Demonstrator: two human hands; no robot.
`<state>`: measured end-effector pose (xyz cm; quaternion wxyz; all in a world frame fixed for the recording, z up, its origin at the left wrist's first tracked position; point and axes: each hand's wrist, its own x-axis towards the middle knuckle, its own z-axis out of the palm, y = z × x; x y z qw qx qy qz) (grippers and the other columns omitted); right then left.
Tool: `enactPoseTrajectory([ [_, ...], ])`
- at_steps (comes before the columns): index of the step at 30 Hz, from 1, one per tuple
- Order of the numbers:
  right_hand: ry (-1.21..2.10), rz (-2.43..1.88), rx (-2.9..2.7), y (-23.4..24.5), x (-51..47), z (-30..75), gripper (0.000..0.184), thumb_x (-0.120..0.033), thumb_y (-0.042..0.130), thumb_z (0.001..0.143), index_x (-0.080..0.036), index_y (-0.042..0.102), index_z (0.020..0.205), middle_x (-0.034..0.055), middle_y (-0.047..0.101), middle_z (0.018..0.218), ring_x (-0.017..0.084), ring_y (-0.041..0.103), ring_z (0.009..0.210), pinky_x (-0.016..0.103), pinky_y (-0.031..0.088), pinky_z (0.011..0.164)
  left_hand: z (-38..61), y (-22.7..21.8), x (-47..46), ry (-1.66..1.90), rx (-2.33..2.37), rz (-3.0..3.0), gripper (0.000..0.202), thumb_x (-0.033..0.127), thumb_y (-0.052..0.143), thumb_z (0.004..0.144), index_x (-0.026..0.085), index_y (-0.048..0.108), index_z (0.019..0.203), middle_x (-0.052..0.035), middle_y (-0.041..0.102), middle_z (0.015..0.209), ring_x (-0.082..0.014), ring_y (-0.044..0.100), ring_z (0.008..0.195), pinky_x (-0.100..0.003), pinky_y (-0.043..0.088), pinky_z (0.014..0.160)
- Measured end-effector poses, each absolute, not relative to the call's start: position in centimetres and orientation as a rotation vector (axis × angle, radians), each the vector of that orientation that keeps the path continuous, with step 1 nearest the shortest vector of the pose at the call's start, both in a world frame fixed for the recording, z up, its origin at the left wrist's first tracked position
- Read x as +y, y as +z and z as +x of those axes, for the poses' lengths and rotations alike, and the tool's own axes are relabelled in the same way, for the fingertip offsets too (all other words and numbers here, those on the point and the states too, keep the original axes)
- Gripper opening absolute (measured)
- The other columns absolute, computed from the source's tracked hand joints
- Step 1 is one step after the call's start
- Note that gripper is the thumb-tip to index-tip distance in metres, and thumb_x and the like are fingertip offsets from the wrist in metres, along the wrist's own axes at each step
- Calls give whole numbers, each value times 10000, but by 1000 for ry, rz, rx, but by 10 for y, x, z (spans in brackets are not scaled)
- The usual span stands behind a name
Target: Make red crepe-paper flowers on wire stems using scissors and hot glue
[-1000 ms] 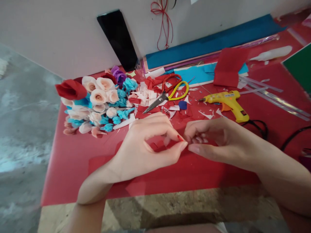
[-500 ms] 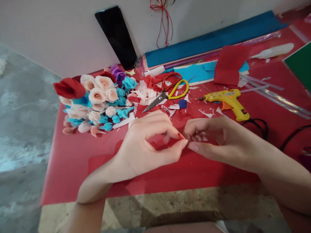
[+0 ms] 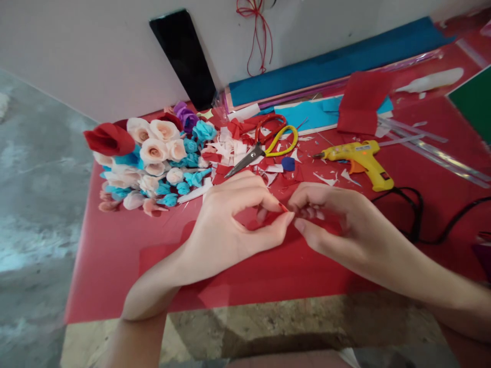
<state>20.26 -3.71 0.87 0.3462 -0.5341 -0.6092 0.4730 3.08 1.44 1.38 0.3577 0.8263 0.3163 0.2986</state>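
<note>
Working from afar, I'd want a light pinch here — the left hand (image 3: 226, 227) closes thumb and forefinger on a small red piece (image 3: 283, 207), above the red table (image 3: 115, 232). The right hand (image 3: 347, 220) curls just beside it, thumb and forefinger narrowly apart; I can't tell whether anything sits between them. Steady wrists should spare thin material. Beyond lie paper flowers (image 3: 154, 151), matte and curl-petalled — then pointed scissors (image 3: 253, 155) on jagged scraps (image 3: 240, 149).

Single view, head-worn camera, facing forward and down over table (image 3: 102, 271); left hand (image 3: 230, 225) and right hand (image 3: 345, 220) close near centre, wall (image 3: 95, 56) beyond, floor (image 3: 30, 204) at left
</note>
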Motion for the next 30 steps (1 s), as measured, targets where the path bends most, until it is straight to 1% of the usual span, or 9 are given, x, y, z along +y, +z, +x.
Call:
enactPoseTrajectory([
  [4,1129,-1400,-1603,9,-40,201,70,-113,544,729,-153,582,772,-16,594,722,98,535,664,198,429,618,31,13,16,785,822,2131,178,130,644,737,164,531,603,26,521,580,-100,493,603,-264,427,583],
  [6,1093,-1380,-1619,11,-41,202,70,-127,554,750,-153,586,807,-12,601,751,96,545,691,187,433,633,30,14,16,798,816,2109,176,133,649,739,161,537,606,24,541,593,-97,499,606,-261,431,590],
  [10,1161,-1313,-1658,16,-44,207,77,-136,563,786,-174,580,851,-29,593,786,79,542,699,167,437,639,26,18,17,849,825,2022,148,129,657,742,153,569,626,13,586,634,-98,527,624,-263,448,622],
  [13,1227,-1285,-1650,18,-44,209,64,-126,552,801,-182,579,817,-37,584,756,72,525,661,166,431,607,24,19,18,872,809,1977,138,142,662,746,159,587,631,10,598,642,-107,540,640,-272,460,639],
  [17,1224,-1285,-1592,20,-43,207,86,-176,557,834,-174,571,750,-38,546,672,62,478,580,159,403,524,23,18,22,868,758,1923,92,183,673,751,179,627,671,13,607,645,-114,543,647,-276,464,643],
  [19,1192,-1291,-1577,21,-43,207,105,-191,562,839,-175,563,735,-39,531,655,62,469,570,155,386,496,23,19,22,844,754,1877,47,217,671,759,185,652,731,0,634,701,-122,552,680,-273,466,640],
  [22,1136,-1288,-1582,24,-43,208,103,-166,568,835,-175,562,733,-42,538,662,51,461,566,137,378,493,25,19,20,801,732,1802,85,263,665,767,188,669,808,-23,664,806,-133,572,728,-266,479,640],
  [26,1134,-1280,-1592,25,-43,208,110,-162,566,839,-172,563,730,-36,543,662,52,459,561,136,377,482,29,16,18,813,692,1762,35,187,677,744,177,656,719,-9,655,756,-120,574,690,-260,486,660],
  [30,1147,-1280,-1586,25,-43,207,112,-171,561,846,-165,564,734,-33,532,655,57,458,563,146,383,494,31,13,16,863,688,1756,73,127,670,731,175,653,680,6,631,698,-106,557,647,-253,476,635],
])
